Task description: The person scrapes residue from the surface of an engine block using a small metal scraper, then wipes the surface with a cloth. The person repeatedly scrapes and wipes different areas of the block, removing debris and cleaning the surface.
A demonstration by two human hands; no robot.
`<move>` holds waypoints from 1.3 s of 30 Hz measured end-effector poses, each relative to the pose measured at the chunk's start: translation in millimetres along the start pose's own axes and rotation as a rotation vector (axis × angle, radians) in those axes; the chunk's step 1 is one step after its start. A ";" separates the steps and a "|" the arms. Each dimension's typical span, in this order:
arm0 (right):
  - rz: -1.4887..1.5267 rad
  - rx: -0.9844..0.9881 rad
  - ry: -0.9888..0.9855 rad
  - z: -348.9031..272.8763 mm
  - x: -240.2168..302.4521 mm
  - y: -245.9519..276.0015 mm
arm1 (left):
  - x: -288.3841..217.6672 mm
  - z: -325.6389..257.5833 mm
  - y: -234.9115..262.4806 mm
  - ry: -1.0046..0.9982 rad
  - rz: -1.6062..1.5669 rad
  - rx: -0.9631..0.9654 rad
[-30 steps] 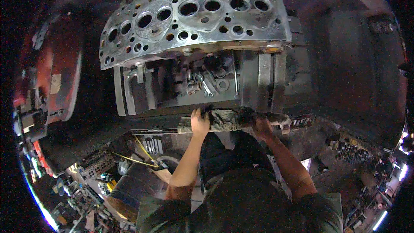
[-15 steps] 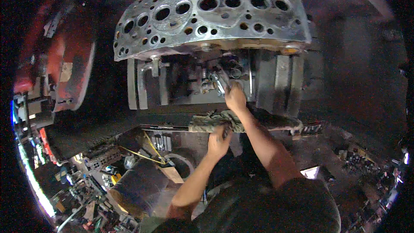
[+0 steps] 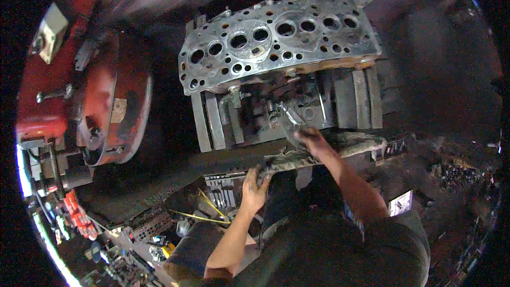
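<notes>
A grey metal cylinder head (image 3: 276,40) with rows of round holes lies tilted across upright metal blocks (image 3: 366,101). In the space beneath it, a shiny metal tool (image 3: 289,114), its kind unclear, rests among small dark parts. My right hand (image 3: 314,143) is just on the near side of that tool, over a crumpled, dirty cloth (image 3: 348,143); its fingers are dark and smeared. At the left end of the cloth is my left hand (image 3: 255,190), fingers curled and thumb up around something small and dark that I cannot make out.
A red machine part with a rounded guard (image 3: 114,106) stands to the left. Below the ledge are yellow-edged strips (image 3: 199,216) and, at lower left, many loose tools (image 3: 127,258). More small parts (image 3: 462,172) are heaped at the right.
My right hand has drawn back from the shiny tool toward the cloth. The left hand has moved left along the cloth's edge. The whole view has shifted and tilted, showing more red machine.
</notes>
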State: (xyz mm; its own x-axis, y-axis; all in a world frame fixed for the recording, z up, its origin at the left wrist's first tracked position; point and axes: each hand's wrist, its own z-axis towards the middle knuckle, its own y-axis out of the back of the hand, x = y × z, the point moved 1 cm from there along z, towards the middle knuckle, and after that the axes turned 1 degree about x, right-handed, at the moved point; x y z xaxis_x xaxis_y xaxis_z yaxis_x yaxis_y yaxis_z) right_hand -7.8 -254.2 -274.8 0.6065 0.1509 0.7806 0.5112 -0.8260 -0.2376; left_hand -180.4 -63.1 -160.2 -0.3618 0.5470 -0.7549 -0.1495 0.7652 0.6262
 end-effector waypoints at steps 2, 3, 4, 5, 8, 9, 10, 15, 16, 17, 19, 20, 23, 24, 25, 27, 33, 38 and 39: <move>-0.231 0.002 0.017 -61.1 14.5 -13.9 | -20.3 16.9 1.9 -0.131 -0.018 0.058; -0.141 0.007 0.019 -82.5 21.9 -24.5 | -29.0 23.2 3.3 -0.206 -0.018 0.081; -0.058 0.021 0.058 -100.6 29.6 -33.9 | -35.2 28.9 4.5 -0.193 -0.054 0.223; -0.053 0.064 0.057 -112.6 38.2 -38.4 | -39.7 32.8 6.1 -0.177 -0.088 0.365; -0.108 0.072 -0.053 -139.7 52.8 -43.2 | -49.5 33.7 9.5 -0.118 -0.055 0.561; -0.144 0.023 -0.070 -144.2 53.1 -45.3 | -51.3 32.3 11.5 -0.078 -0.032 0.588; -0.157 0.005 -0.013 -148.4 51.0 -48.5 | -52.8 29.8 13.5 -0.073 0.015 0.592; -0.130 -0.152 0.387 -144.4 32.1 -68.7 | -58.1 16.8 22.1 -0.054 0.072 0.587; -0.139 -0.173 0.326 -143.7 30.7 -68.8 | -58.1 15.1 24.2 -0.045 0.099 0.589; -0.244 -0.133 0.387 -143.2 32.1 -69.5 | -57.8 14.3 25.9 -0.034 0.153 0.585; -0.445 -0.062 0.369 -141.9 38.9 -67.9 | -57.8 15.3 27.5 -0.047 0.143 0.596; -0.462 -0.075 0.357 -140.9 43.0 -69.6 | -57.2 15.1 28.2 -0.045 0.155 0.593; -0.536 -0.104 0.349 -138.3 53.7 -79.3 | -55.2 11.4 28.2 -0.164 0.094 0.527; -0.581 -0.109 0.370 -136.8 56.7 -82.6 | -53.2 7.8 29.7 -0.182 0.070 0.496; -0.644 -0.110 0.324 -136.3 58.5 -84.9 | -49.9 2.8 31.8 -0.153 0.060 0.492; -0.666 -0.036 0.523 -141.8 64.5 -84.6 | -43.3 -3.8 34.5 -0.111 0.044 0.465; -0.458 0.018 0.639 -156.5 89.4 -87.1 | -40.4 -5.1 45.6 -0.129 0.037 0.469; -0.951 0.008 0.271 -155.6 92.8 -92.9 | -56.0 -3.3 53.1 -0.078 0.082 0.635; -0.928 0.021 0.275 -155.1 91.7 -91.9 | -56.3 -3.9 53.9 -0.050 0.099 0.664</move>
State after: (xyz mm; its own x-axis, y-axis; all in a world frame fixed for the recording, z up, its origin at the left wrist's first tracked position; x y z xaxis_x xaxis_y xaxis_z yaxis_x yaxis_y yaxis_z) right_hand -93.6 -248.6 -91.7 -0.2062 0.6036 0.7702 0.7274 -0.4320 0.5333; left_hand -171.6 -54.0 -83.2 -0.2989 0.6281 -0.7184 0.4855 0.7482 0.4521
